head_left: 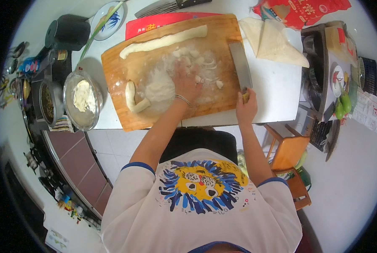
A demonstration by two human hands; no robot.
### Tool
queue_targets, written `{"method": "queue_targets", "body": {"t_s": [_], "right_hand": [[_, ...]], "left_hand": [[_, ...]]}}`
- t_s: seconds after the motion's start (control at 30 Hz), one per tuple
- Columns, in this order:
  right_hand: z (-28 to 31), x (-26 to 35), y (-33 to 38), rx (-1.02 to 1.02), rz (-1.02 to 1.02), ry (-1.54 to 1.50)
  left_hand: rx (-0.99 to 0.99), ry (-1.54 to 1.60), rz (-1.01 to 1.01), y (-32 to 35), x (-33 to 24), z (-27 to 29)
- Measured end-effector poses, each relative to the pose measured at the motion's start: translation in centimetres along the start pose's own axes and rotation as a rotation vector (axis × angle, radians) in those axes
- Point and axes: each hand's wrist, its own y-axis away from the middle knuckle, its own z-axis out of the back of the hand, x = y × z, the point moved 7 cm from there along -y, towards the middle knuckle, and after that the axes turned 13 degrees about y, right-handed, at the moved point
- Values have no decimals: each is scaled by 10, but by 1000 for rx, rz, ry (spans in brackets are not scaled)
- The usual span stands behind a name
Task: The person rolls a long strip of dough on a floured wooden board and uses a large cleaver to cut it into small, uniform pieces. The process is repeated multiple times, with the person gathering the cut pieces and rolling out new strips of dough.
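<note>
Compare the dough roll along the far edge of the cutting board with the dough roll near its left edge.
Length: the far roll is clearly longer than the left roll.
Shape: the far roll is nearly straight, while the left roll bends into a rough L.
Direction: the far roll runs mostly left to right; the left roll's longer part runs toward the person.
Shared: both are pale and lie on the cutting board.

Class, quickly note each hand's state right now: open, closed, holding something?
Left hand: blurred among the small dough pieces; open or closed cannot be told.
Right hand: closed around the handle of the cleaver.
</note>
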Motion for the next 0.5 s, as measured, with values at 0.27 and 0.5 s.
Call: {"method": "queue_targets", "body": {"t_s": [0.27, 0.5], "right_hand": [[-4, -3, -12, -16, 13, 20], [-8, -6, -14, -4, 28, -10]], "left_hand": [[1, 304, -83, -68, 10, -18], [105, 257, -280, -53, -50, -22]]}}
